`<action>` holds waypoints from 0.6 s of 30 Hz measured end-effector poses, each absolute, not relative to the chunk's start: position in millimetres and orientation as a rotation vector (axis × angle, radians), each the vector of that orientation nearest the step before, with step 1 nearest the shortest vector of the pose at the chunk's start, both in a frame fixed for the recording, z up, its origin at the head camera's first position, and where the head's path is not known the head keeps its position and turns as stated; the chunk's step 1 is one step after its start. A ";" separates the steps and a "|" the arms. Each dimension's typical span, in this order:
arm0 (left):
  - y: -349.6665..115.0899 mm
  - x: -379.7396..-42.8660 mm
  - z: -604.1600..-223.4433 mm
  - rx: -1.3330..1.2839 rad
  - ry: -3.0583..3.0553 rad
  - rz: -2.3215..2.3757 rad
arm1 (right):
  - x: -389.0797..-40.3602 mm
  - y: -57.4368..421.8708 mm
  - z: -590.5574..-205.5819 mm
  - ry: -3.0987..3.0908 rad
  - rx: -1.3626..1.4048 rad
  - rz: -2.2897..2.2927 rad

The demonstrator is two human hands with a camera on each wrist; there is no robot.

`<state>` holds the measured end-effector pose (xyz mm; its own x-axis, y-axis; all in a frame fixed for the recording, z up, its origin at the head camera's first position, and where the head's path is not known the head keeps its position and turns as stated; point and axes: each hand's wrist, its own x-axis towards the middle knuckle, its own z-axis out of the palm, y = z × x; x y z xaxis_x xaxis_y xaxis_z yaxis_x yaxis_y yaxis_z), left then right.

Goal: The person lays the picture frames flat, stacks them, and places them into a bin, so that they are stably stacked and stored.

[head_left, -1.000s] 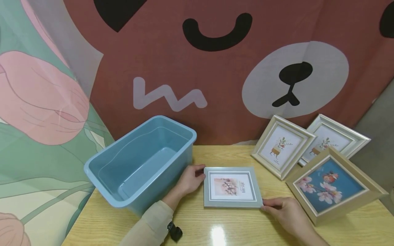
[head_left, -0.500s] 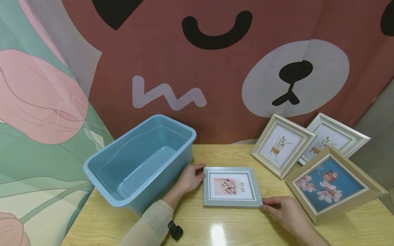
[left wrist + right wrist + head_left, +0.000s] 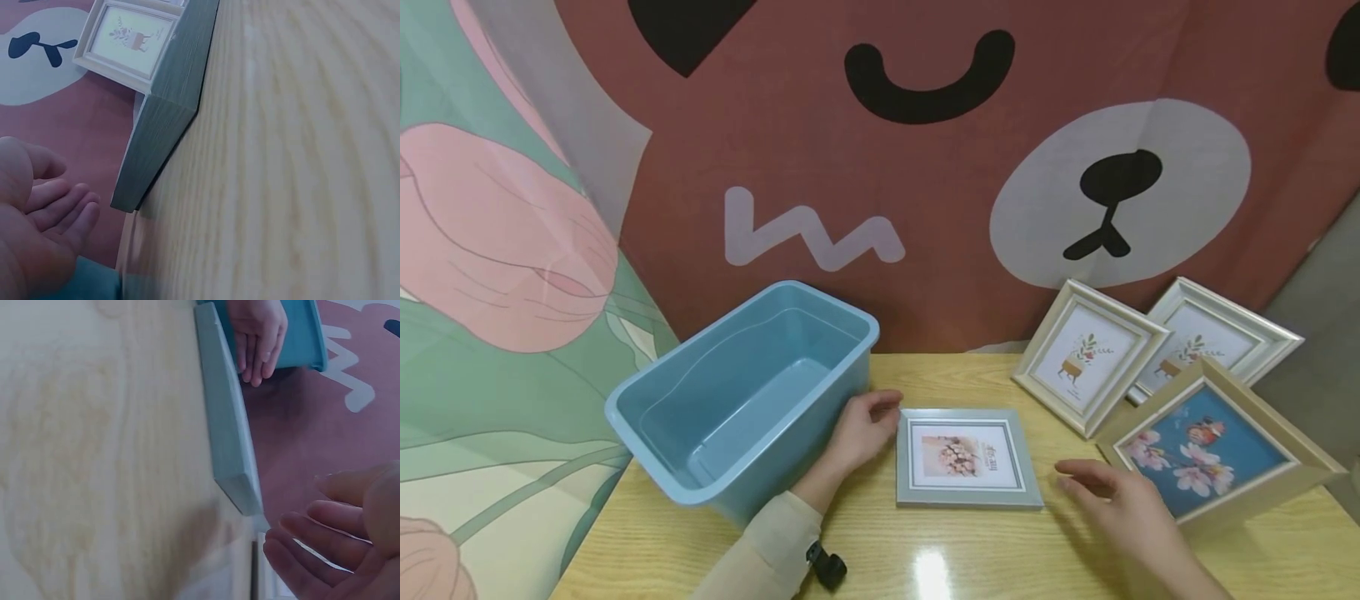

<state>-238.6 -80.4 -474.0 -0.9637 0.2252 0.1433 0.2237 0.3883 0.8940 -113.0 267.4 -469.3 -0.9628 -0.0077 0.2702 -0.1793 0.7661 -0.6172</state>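
A grey-blue picture frame (image 3: pixel 968 493) with a flower print lies face up on the wooden table. Just off its left edge is my left hand (image 3: pixel 861 432), fingers relaxed and holding nothing; the left wrist view shows this hand (image 3: pixel 47 219) apart from the frame's side (image 3: pixel 162 112). To the right of the frame, my right hand (image 3: pixel 1123 508) hovers with loose fingers and a gap to the frame's corner. In the right wrist view nothing is in the right hand (image 3: pixel 350 537), and the frame's edge (image 3: pixel 228 419) lies beyond its fingertips.
A blue plastic bin (image 3: pixel 842 392) stands left of the frame, close by my left forearm. On the right stand a champagne frame (image 3: pixel 1037 358), a silver frame (image 3: pixel 1273 333) behind it, and a deep tan frame (image 3: pixel 1311 442) with a blossom picture. A bear-print cloth (image 3: pixel 940 208) hangs behind the table (image 3: pixel 880 550).
Both hands have let go of the grey-blue frame's edges. My right hand has moved right and up; the left has shifted slightly up. The frame stays where it was.
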 end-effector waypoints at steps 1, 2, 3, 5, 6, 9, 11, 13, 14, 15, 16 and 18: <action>-79.9 -238.7 -473.9 0.429 2.610 1.700 | -112.5 268.6 -467.3 -2.696 0.149 0.976; -79.2 -238.5 -473.2 0.442 2.603 1.715 | -112.2 269.8 -465.6 -2.687 0.148 0.972; -78.6 -238.4 -472.4 0.452 2.590 1.732 | -111.7 270.9 -463.5 -2.686 0.142 0.967; -76.9 -238.3 -470.9 0.462 2.574 1.750 | -111.5 273.3 -459.7 -2.689 0.128 0.959; -76.2 -238.3 -470.4 0.464 2.566 1.754 | -111.4 275.1 -457.8 -2.689 0.125 0.969; -74.1 -238.3 -469.0 0.473 2.540 1.760 | -110.3 281.1 -450.8 -2.685 0.106 0.994; -72.9 -238.2 -468.8 0.488 2.533 1.759 | -109.1 286.9 -446.1 -2.669 0.090 1.011; -71.9 -237.9 -468.0 0.517 2.529 1.760 | -108.2 292.7 -441.0 -2.649 0.067 1.008; -71.5 -237.8 -467.6 0.528 2.529 1.758 | -107.8 295.5 -438.8 -2.640 0.057 1.003; -70.9 -237.7 -467.2 0.538 2.530 1.758 | -107.2 298.1 -436.7 -2.632 0.047 0.995; -70.2 -237.4 -466.6 0.548 2.527 1.762 | -106.8 300.4 -434.6 -2.626 0.042 0.992; -69.0 -237.3 -465.7 0.564 2.524 1.762 | -105.8 303.9 -430.4 -2.622 0.031 0.980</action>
<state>-237.3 -69.0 -465.7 -0.9350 0.2977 0.1928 0.2836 0.3009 0.9105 -105.8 303.9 -430.4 -0.9416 0.0976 0.3223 -0.1377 0.7619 -0.6330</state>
